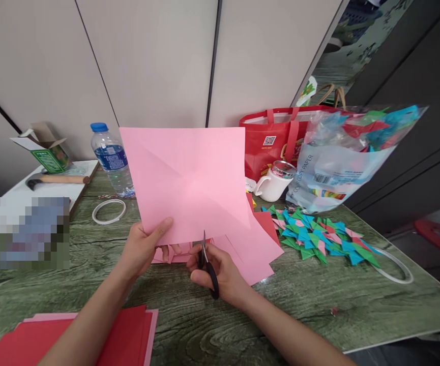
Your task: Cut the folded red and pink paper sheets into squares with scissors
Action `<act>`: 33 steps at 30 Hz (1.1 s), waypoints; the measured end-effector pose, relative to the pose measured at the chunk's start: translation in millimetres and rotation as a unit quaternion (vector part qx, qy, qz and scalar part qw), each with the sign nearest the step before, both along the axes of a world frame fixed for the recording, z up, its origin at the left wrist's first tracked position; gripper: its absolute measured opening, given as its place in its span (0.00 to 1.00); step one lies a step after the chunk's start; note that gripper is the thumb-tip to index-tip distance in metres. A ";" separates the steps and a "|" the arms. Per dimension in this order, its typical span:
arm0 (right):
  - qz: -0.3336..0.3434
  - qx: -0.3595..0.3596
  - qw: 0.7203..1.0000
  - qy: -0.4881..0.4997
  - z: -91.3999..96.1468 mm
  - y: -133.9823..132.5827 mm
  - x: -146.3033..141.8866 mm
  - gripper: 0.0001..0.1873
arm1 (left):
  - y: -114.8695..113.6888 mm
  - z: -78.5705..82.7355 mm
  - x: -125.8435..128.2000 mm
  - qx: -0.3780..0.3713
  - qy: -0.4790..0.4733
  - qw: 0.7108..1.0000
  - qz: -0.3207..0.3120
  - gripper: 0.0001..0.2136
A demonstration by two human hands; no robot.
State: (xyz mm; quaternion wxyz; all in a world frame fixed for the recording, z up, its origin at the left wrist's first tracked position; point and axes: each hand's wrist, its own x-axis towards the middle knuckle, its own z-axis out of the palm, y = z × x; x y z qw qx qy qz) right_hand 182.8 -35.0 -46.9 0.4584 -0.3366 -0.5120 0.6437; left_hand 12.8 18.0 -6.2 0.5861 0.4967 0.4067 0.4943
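My left hand [143,246] pinches the lower left edge of a creased pink paper sheet [189,178], holding it upright over the green table [189,315]. My right hand [220,272] grips black-handled scissors [208,262], their blades pointing up at the sheet's bottom edge near the middle. More pink sheets [258,249] lie flat just behind and to the right of my hands.
Red and pink paper stack [128,335] at the near left. Pile of folded coloured paper pieces [319,236], white mug [273,185], red bag [276,137], plastic bag of paper [349,152] on the right. Water bottle [111,157], tape rings [109,211] [397,267], hammer [57,179], small box [48,147] on the left.
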 end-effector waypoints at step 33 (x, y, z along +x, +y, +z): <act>-0.014 0.012 0.999 -0.037 -1.9 2.9 -0.1 0.21 | 0.0 -1.6 -1.2 0.019 0.028 0.999 -0.004 0.10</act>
